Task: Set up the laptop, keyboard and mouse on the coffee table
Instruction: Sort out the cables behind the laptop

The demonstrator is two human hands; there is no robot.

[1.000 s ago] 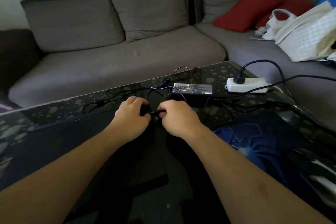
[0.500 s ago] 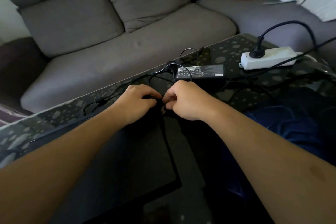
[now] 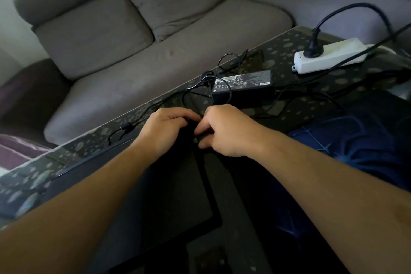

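A closed black laptop (image 3: 175,198) lies on the glass coffee table (image 3: 287,51), under my forearms. My left hand (image 3: 165,131) and my right hand (image 3: 226,132) meet at its far right corner. The fingers of both curl around a small dark piece there, which looks like the charger plug; it is mostly hidden. The black power adapter (image 3: 243,87) lies just beyond my hands, its thin cable (image 3: 195,87) looping towards them. No keyboard or mouse is in view.
A blue spider-web mouse pad (image 3: 355,140) lies to the right of the laptop. At the table's far right a white power strip (image 3: 329,58) holds a black plug. Loose cable (image 3: 124,129) runs along the far edge. A grey sofa (image 3: 155,62) stands behind.
The view has tipped down and moved closer. My hands stay together at the laptop's far corner, and the fingers have shifted slightly on the dark piece.
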